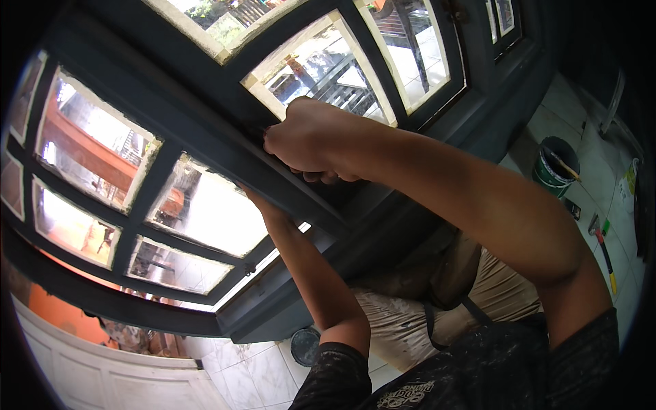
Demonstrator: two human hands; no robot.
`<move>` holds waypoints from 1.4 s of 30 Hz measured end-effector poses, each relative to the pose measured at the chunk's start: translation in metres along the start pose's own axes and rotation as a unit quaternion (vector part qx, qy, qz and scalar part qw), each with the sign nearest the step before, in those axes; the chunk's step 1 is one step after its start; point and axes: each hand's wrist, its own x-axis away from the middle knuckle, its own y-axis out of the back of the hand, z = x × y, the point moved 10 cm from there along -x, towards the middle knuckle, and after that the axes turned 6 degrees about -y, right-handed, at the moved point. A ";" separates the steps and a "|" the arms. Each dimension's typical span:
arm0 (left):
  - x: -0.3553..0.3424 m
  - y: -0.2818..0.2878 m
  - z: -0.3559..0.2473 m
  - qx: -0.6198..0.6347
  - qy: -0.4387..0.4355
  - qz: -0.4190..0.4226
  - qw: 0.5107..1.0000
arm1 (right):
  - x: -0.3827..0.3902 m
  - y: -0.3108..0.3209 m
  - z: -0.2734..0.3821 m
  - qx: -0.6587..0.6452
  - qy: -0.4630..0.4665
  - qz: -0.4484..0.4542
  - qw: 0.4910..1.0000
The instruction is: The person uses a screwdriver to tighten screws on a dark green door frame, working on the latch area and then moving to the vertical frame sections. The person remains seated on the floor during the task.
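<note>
My right hand [304, 140] is curled against a dark grey window post [205, 130], its knuckles beside a glass pane [321, 68] edged with cream tape; whatever its fingers hold is hidden. My left arm reaches up to the same post, where my left hand [256, 195] goes behind the edge of the left casement [160, 178], so its fingers are out of sight. Light, rough-edged borders surround the panes of that casement.
On the white tiled floor [547, 116] at right stand a dark green bucket [550, 157] with a brush [567, 167] and a red-and-yellow handled scraper [601, 249]. A dark container [304, 347] sits below the sill. A white panelled piece [102, 369] is at lower left.
</note>
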 end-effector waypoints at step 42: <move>0.019 -0.004 -0.009 0.084 0.102 -0.047 0.990 | 0.027 -0.063 0.054 0.666 0.240 -0.070 0.703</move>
